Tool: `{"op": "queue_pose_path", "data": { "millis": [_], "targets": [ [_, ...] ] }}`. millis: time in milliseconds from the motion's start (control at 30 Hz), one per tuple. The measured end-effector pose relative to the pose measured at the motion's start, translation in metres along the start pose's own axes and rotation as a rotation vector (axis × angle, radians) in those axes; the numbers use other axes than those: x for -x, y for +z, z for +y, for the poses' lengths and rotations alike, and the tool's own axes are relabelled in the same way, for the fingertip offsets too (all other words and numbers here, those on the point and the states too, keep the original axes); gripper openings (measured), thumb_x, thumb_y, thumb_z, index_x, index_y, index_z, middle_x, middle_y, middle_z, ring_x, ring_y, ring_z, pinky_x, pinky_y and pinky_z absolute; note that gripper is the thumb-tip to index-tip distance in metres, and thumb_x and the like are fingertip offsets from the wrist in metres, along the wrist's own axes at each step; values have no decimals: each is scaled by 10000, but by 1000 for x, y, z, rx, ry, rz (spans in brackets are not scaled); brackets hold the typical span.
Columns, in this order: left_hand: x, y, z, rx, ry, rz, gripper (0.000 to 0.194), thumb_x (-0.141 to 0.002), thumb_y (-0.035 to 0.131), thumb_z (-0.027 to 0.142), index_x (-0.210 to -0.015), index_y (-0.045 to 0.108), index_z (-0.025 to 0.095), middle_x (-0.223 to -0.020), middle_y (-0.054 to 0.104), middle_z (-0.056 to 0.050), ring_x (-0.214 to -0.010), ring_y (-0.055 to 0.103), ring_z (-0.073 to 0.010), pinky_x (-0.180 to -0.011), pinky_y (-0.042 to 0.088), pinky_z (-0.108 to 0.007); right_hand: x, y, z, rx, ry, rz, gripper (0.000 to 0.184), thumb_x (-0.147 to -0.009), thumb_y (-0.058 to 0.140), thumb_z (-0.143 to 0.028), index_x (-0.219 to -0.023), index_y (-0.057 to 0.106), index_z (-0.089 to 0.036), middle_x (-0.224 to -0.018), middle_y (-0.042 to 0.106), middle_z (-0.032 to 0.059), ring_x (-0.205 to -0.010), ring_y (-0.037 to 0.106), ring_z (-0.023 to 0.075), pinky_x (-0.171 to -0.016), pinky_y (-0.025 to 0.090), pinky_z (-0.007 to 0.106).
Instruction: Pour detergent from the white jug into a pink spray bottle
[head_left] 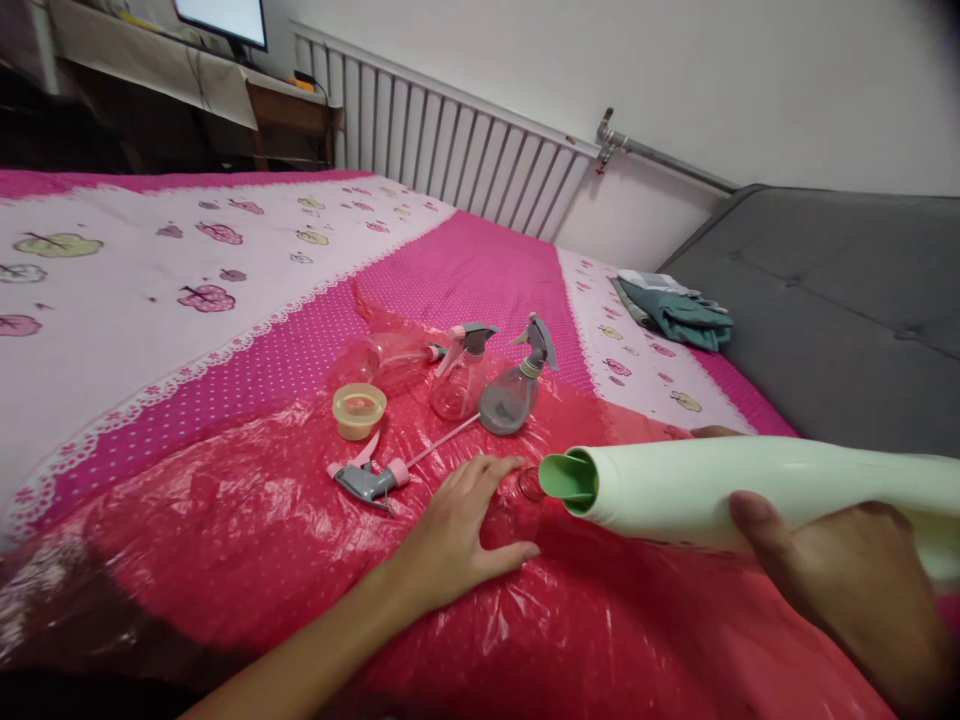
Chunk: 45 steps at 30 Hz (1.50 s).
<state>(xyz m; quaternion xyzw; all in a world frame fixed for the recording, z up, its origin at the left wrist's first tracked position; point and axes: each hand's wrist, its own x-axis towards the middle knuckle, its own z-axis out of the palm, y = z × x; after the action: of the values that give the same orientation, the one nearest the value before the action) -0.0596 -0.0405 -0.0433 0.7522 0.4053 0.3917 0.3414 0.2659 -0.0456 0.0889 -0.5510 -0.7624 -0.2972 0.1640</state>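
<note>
My left hand [469, 520] is curled round a clear bottle [516, 508] without a top, which stands on red plastic sheeting [225, 560]. In my right hand [840, 570] is a large pale green jug [675, 485], tipped nearly level. Its green spout [566, 478] is right at the clear bottle's mouth; no liquid can be made out there. Left of my left hand lies a grey and pink trigger sprayer head [367, 480] with its long tube. Beyond it are a clear spray bottle with a pink collar [459, 388] and a grey-tinted spray bottle [510, 400], both upright.
A small yellowish cup [358, 410] stands behind the sprayer head. Another clear spray bottle [386, 360] lies on its side at the back. Folded clothes [671, 305] rest on the bed near the grey headboard [847, 300]. A radiator [442, 130] lines the wall.
</note>
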Motion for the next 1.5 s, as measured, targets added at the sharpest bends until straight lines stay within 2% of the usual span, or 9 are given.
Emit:
{"op": "queue_pose_path", "data": {
  "millis": [167,300,500,633,800,1000,1267,1500],
  "targets": [
    [0,-1,2,-2,-9,-10,728,-911,841,413,-1543,506,272,-1514,618,-141,-1406,615,-367,-1219,490,-604,-1,-1,-1,8,-27,17,722,-1067,240,-646,-778,752,-228,-892,790,113,-831,786,365,-615,636,471],
    [0,0,1,-5,-7,-14,729,-918,835,425,-1545,496,271,-1524,610,-147,-1415,604,-372,-1221,478,-625,1,1,1,34,-1,-8,715,-1056,234,-650,-658,671,-248,-810,766,129,-847,784,386,-648,646,500],
    [-1,0,0,-1,-9,-12,720,-914,836,425,-1538,498,302,-1510,619,-133,-1395,617,-371,-1209,485,-633,1,-1,2,13,58,-47,733,-1020,213,-704,-611,631,-262,-752,735,147,-898,782,406,-677,647,522],
    [-1,-1,2,-3,-13,-18,717,-918,831,421,-1539,496,294,-1517,616,-140,-1399,612,-374,-1210,480,-640,0,-2,1,-14,129,-95,711,-989,231,-725,-618,632,-270,-737,717,159,-950,775,423,-763,650,554],
    [-1,-1,3,-6,-12,-13,713,-912,831,425,-1535,513,288,-1509,624,-138,-1393,620,-379,-1207,490,-636,-3,-3,-1,-57,183,-123,677,-944,241,-775,-575,543,-295,-646,653,149,-982,769,437,-828,644,587],
    [0,-1,1,-10,-10,-14,714,-917,829,427,-1536,505,282,-1513,621,-144,-1395,618,-374,-1208,489,-625,-3,-4,0,-54,199,-161,691,-934,224,-792,-565,520,-288,-740,712,175,-1014,764,463,-849,638,633],
    [-1,0,1,-9,-11,-17,712,-922,827,430,-1536,496,287,-1512,616,-140,-1399,613,-373,-1207,489,-626,-4,-3,-2,-55,246,-178,686,-889,245,-833,-555,503,-293,-743,717,176,-1012,763,476,-874,632,653],
    [-1,0,2,-3,-10,-16,710,-921,825,432,-1534,493,293,-1515,613,-143,-1403,609,-380,-1208,478,-647,-5,-3,0,-44,237,-173,636,-897,292,-793,-576,515,-291,-799,740,169,-1008,765,451,-854,638,617]
  ]
}}
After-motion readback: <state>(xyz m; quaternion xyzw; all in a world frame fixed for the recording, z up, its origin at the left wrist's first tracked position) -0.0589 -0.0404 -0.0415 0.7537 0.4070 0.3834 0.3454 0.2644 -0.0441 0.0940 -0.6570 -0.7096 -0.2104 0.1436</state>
